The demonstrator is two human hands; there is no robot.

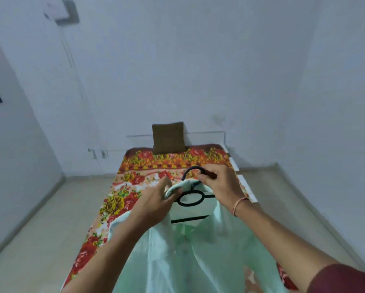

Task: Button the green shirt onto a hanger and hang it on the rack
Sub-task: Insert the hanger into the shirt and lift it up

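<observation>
A pale green shirt (190, 256) hangs on a black hanger (191, 198), held up above the bed. My right hand (219, 182) grips the hanger at the base of its curved hook (191, 169). My left hand (158, 199) pinches the left side of the shirt's collar (173, 190). The hanger's round ring and lower bar show inside the open neck. The shirt's front placket runs down the middle; its buttons are too blurred to read. No rack is in view.
A bed with a red and yellow floral sheet (135, 187) lies straight ahead under the shirt. A brown pillow (168, 138) leans against the white wall at its head. Pale floor runs along both sides of the bed.
</observation>
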